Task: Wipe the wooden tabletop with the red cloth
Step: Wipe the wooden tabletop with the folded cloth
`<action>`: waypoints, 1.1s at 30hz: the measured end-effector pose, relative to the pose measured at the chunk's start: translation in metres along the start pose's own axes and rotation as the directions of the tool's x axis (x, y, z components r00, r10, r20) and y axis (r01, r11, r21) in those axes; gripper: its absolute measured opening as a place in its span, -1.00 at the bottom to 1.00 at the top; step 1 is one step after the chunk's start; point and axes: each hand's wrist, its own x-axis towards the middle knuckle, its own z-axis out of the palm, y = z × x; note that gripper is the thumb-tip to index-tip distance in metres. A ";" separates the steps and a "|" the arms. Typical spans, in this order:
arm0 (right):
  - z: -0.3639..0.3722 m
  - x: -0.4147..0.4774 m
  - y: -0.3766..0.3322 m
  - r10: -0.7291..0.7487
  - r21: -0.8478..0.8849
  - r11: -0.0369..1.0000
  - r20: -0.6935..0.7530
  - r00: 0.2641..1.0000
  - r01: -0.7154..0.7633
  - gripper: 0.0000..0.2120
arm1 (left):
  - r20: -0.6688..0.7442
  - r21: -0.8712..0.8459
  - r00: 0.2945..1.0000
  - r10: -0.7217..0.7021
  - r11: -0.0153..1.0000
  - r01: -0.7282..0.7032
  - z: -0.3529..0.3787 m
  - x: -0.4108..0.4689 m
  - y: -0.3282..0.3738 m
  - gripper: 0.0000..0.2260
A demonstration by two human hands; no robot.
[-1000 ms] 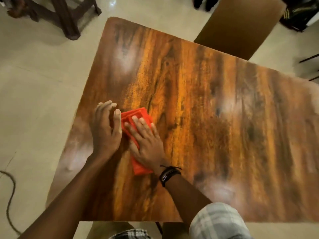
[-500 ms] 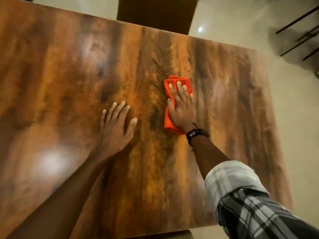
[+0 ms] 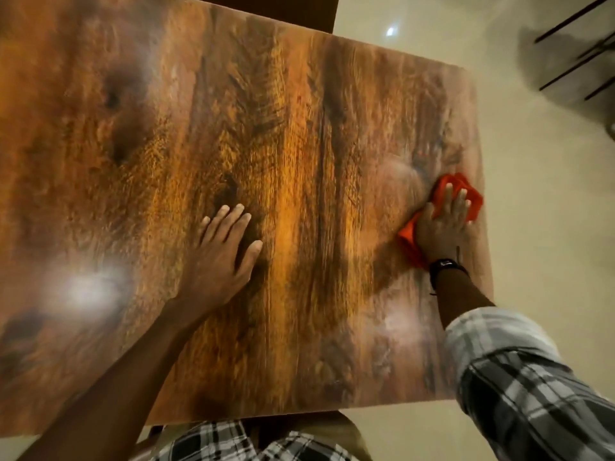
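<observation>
The wooden tabletop (image 3: 299,144) fills most of the head view, dark orange-brown with strong grain. The red cloth (image 3: 411,241) lies bunched near the table's right edge. My right hand (image 3: 444,227) presses flat on top of the cloth, fingers spread, a black band on the wrist. My left hand (image 3: 223,257) rests flat on the bare wood near the table's middle, fingers apart, holding nothing.
A brown chair (image 3: 276,5) stands at the table's far edge. Another seat (image 3: 326,427) shows below the near edge. Pale tiled floor (image 3: 549,227) lies to the right, with thin dark furniture legs (image 3: 579,54) at the top right.
My right hand has slid the red cloth from the left part of the table across to its right edge. My left hand has stayed flat on the wood.
</observation>
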 end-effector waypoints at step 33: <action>0.009 -0.266 0.080 -0.826 0.033 0.520 0.274 0.492 0.854 -0.27 | -0.234 -0.056 0.940 -0.248 0.969 0.242 0.119 -0.109 0.219 -0.47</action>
